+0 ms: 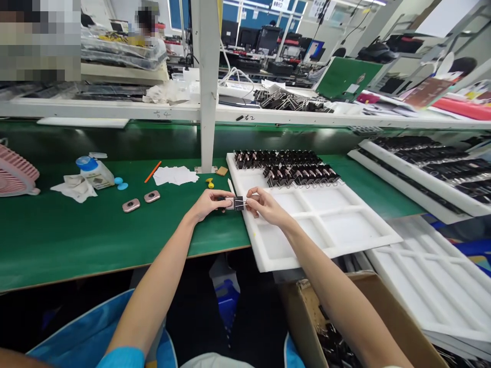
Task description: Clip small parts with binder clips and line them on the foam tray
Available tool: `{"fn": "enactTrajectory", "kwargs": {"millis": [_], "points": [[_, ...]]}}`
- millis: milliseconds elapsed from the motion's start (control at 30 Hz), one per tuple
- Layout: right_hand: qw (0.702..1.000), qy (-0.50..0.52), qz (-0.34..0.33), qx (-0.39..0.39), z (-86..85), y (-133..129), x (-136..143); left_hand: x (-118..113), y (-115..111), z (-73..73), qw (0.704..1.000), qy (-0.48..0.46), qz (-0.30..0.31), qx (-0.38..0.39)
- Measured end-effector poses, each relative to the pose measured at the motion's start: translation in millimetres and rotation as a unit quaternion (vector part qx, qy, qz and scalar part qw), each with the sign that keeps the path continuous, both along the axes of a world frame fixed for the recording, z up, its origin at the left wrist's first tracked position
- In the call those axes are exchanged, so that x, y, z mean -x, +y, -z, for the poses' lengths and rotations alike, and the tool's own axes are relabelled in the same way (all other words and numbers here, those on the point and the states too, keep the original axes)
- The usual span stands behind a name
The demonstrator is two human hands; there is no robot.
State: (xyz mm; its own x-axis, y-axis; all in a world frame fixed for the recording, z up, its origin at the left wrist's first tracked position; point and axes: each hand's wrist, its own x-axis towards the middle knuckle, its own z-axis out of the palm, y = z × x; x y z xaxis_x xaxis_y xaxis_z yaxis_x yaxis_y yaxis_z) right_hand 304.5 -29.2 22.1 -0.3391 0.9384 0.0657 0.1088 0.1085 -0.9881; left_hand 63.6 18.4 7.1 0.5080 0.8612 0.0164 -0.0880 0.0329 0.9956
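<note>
My left hand (208, 204) is closed around a small pinkish device (229, 202), which is partly hidden by the fingers. A black binder clip (238, 203) sits at the device's right end, and another dark part shows at its left, under my fingers. My right hand (265, 205) pinches the wire handles of that binder clip from the right. Both hands are above the left edge of a white foam tray (261, 255). Rows of similar clipped pieces (303, 175) stand along the tray's far side. Two pink devices (131, 205) lie on the green mat to the left.
Left on the mat (95, 245) are a blue-capped bottle (95, 174), crumpled tissue, white paper (175, 175), an orange stick and a pink fan (15, 171). A post (209, 102) rises ahead. Filled trays (429, 174) stand right; a cardboard box (368, 286) of clips is below.
</note>
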Motion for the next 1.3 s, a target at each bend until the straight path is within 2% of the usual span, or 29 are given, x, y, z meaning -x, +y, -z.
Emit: {"fn": "enactTrajectory", "kwargs": {"millis": [300,533,633,733,800,867,900,1000,1067,1133,1300], "points": [[1.0,-0.021,0.019,0.007,-5.2,-1.1,2.0,0.0,-1.5,2.2,1.0,-0.003,-0.018,-0.008],[0.979,-0.187,0.015,-0.075,-26.0,4.8,14.9,1.7,-2.7,-1.6,1.0,0.015,0.011,-0.014],[0.972,-0.223,-0.004,-0.068,-35.4,6.4,23.7,1.8,-1.5,-3.6,1.0,0.011,0.017,-0.009],[0.983,-0.173,0.045,-0.03,-39.1,9.4,19.8,2.3,2.3,-3.2,0.997,-0.05,-0.058,-0.004],[0.985,-0.103,0.137,-0.014,-39.9,13.9,8.0,3.5,5.4,-1.8,0.988,-0.094,-0.121,0.001],[0.965,-0.079,0.248,-0.018,-40.8,21.0,-7.7,5.0,8.0,-0.3,0.981,-0.119,-0.155,0.01],[0.949,-0.098,0.298,-0.027,-41.4,25.4,-15.4,5.7,8.9,0.2,0.979,-0.126,-0.16,0.015],[0.888,-0.232,0.387,-0.085,-42.6,39.3,-31.7,6.7,10.0,0.4,0.978,-0.133,-0.16,0.023],[0.849,-0.312,0.411,-0.117,-41.5,47.4,-35.1,6.6,9.9,0.0,0.977,-0.134,-0.162,0.025],[0.825,-0.364,0.415,-0.126,-38.1,53.6,-34.4,6.2,9.8,-0.2,0.977,-0.137,-0.162,0.026],[0.8,-0.432,0.396,-0.129,-23.1,63.5,-31.0,5.5,9.1,0.5,0.977,-0.141,-0.157,0.025]]}}
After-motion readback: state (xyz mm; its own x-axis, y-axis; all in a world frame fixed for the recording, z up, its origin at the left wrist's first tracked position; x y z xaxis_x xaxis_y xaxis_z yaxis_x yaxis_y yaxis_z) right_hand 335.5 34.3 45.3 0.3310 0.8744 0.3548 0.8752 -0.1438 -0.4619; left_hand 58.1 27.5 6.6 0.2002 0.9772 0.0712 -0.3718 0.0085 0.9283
